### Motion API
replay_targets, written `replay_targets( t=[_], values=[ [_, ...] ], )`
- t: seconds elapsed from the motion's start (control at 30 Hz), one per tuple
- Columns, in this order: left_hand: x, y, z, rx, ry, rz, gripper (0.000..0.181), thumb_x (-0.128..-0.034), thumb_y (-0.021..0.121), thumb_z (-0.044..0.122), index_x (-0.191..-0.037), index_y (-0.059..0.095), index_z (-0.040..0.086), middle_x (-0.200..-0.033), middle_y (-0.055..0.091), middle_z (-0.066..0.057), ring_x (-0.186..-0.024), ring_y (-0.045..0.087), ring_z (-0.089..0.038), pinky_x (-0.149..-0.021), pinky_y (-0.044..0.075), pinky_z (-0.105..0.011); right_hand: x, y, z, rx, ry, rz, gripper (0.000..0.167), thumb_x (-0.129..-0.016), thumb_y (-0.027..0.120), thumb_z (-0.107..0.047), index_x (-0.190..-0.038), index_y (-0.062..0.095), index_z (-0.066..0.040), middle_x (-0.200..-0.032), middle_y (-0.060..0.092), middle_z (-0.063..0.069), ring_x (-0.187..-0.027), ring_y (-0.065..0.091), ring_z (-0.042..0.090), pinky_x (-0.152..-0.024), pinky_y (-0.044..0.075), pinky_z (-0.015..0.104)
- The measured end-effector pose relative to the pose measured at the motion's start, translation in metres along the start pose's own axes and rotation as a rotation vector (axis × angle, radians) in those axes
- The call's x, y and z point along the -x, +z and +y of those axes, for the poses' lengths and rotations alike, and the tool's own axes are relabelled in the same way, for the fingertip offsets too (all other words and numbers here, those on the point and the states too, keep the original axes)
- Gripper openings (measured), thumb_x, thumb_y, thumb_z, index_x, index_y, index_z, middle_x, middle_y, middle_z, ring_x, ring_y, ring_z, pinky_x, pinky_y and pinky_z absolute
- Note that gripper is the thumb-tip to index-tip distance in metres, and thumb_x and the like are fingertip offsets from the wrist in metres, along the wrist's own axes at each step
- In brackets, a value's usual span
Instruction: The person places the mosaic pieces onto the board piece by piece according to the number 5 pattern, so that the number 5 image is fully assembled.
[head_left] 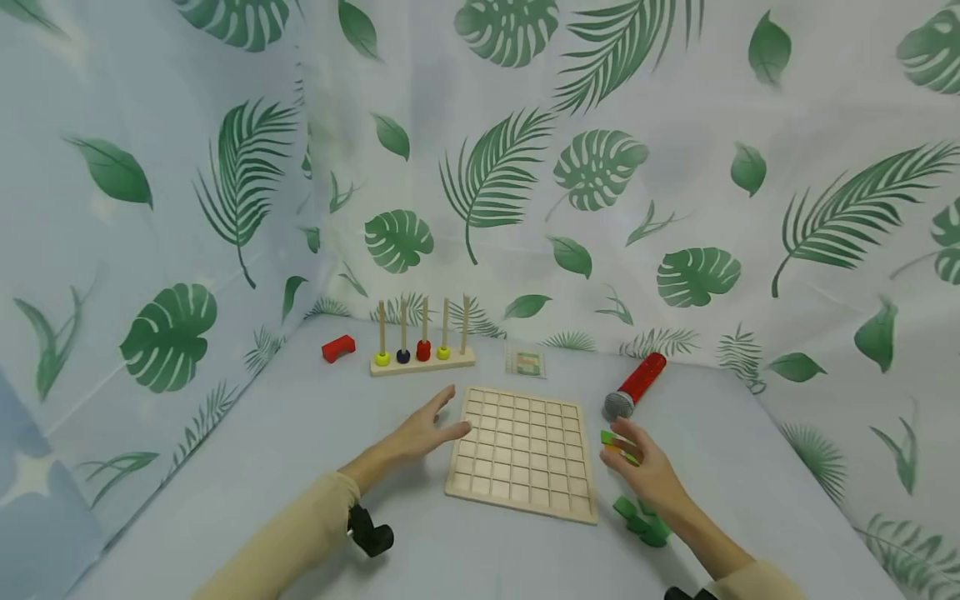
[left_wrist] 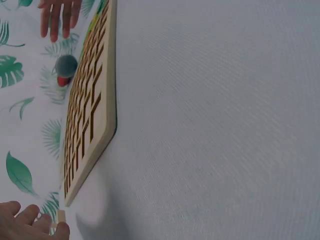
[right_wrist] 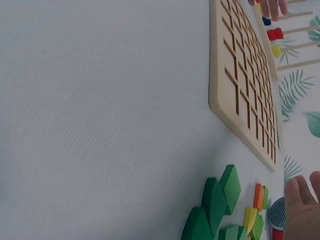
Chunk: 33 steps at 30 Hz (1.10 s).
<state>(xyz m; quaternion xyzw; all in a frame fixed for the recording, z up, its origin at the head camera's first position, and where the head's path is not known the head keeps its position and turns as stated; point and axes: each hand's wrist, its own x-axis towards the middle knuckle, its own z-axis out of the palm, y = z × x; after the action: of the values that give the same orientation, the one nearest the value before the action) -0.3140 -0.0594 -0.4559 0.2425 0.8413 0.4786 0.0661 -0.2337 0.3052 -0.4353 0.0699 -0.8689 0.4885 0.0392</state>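
Head view: left hand [head_left: 416, 435] and right hand [head_left: 645, 471] hang loosely spread, both empty, flanking the wooden board [head_left: 521, 454] (lower centre); seemingly a reaching step, next calling for fingers to pinch lower-right coloured blocks [head_left: 651, 532]

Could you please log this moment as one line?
left hand: empty, near board; right hand: empty, near blocks; board: flat on table; microphone: on table

On the counter [head_left: 457, 554], the grid board [head_left: 522, 455] lay before the peg rack [head_left: 423, 366], the microphone [head_left: 637, 385] and blocks [head_left: 649, 532] to the board's right.
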Motion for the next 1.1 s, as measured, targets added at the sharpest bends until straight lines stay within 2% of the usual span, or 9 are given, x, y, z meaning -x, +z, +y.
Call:
replay_targets(
  t=[0.13,0.2,0.27,0.47,0.67,0.97,1.1],
  values=[
    [-0.002,0.003,-0.002,-0.108,-0.072,0.001,0.095,-0.0822,0.067,0.049,-0.151,0.016,0.007,-0.152,0.026,-0.014,-0.138,0.026,-0.033,-0.11,0.025,-0.049,0.002,-0.008,0.007,0.07,-0.036,0.013,0.069,-0.093,0.061,-0.029,-0.144,0.027,0.004,-0.142,0.038,0.025,-0.128,0.039,0.042,-0.095,0.045,0.044],
    [-0.002,0.005,-0.003,-0.159,-0.102,-0.027,0.1,-0.0793,0.07,0.049,-0.151,0.016,0.006,-0.152,0.025,-0.016,-0.138,0.025,-0.033,-0.111,0.023,-0.048,0.003,-0.013,0.01,0.103,-0.034,0.02,0.068,-0.094,0.06,-0.028,-0.144,0.028,0.005,-0.141,0.038,0.026,-0.127,0.04,0.043,-0.095,0.044,0.048],
    [-0.002,0.007,-0.005,-0.201,-0.106,-0.058,0.104,-0.0763,0.074,0.049,-0.15,0.017,0.004,-0.152,0.024,-0.02,-0.138,0.023,-0.035,-0.111,0.022,-0.049,0.0,-0.02,0.013,0.143,-0.013,0.032,0.069,-0.093,0.06,-0.031,-0.144,0.029,0.003,-0.141,0.039,0.025,-0.126,0.041,0.042,-0.096,0.043,0.05],
    [0.002,0.015,-0.014,-0.356,-0.047,-0.155,0.114,-0.0682,0.075,0.06,-0.149,0.02,0.002,-0.152,0.023,-0.019,-0.14,0.017,-0.034,-0.114,0.01,-0.048,-0.007,-0.035,0.025,0.249,0.06,0.056,0.066,-0.094,0.057,-0.036,-0.142,0.033,0.001,-0.14,0.04,0.025,-0.124,0.041,0.041,-0.098,0.041,0.052],
    [0.007,0.015,-0.016,-0.407,0.001,-0.18,0.119,-0.0625,0.076,0.064,-0.149,0.021,0.003,-0.153,0.024,-0.014,-0.142,0.013,-0.032,-0.114,0.006,-0.048,-0.011,-0.045,0.036,0.325,0.092,0.086,0.059,-0.095,0.057,-0.031,-0.139,0.038,0.003,-0.136,0.044,0.027,-0.121,0.044,0.042,-0.096,0.043,0.053],
    [0.01,0.015,-0.018,-0.501,0.041,-0.201,0.128,-0.0577,0.072,0.073,-0.15,0.018,0.003,-0.154,0.022,-0.011,-0.142,0.011,-0.029,-0.114,0.005,-0.046,-0.027,-0.054,0.049,0.405,0.259,0.08,0.056,-0.096,0.054,-0.031,-0.138,0.04,0.003,-0.133,0.044,0.03,-0.117,0.043,0.046,-0.094,0.041,0.058],
    [0.011,0.016,-0.019,-0.51,0.06,-0.196,0.13,-0.0562,0.074,0.072,-0.149,0.018,0.001,-0.154,0.022,-0.013,-0.142,0.012,-0.031,-0.114,0.006,-0.048,-0.03,-0.054,0.054,0.403,0.283,0.077,0.054,-0.095,0.055,-0.028,-0.136,0.041,0.006,-0.128,0.048,0.029,-0.112,0.046,0.044,-0.091,0.044,0.055]
  ],
)
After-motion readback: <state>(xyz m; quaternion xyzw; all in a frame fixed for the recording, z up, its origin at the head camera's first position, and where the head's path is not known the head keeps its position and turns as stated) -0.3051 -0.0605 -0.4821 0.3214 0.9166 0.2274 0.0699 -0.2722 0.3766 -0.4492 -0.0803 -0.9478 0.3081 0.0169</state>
